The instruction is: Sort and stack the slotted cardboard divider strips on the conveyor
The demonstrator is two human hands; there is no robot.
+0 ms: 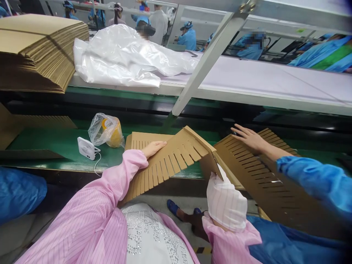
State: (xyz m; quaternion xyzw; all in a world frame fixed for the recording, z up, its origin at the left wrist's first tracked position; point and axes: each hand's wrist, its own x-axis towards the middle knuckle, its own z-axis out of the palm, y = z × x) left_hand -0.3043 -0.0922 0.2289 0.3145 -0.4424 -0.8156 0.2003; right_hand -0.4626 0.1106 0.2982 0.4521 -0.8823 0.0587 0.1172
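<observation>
A brown slotted cardboard piece [176, 152] is in front of me, bent at its right end, with a row of narrow cut strips along its lower edge. My left hand [154, 148] is closed on its left part, near the upper edge. The white cuff of my right sleeve [227, 203] reaches up to the folded right end. Behind that flap my right hand's fingers are hidden. To the right, another slotted cardboard sheet [247, 157] slants down, touched by a co-worker's hand [251, 139] in a blue sleeve.
On the green bench [68, 137] are a small white fan [87, 148] with a cable and a yellow tape roll [114, 134] in a plastic bag. Stacked cardboard [41, 47] and white plastic sheeting [123, 55] lie on the shelf. A white post [209, 62] slants across. Cardboard [33, 154] stands left.
</observation>
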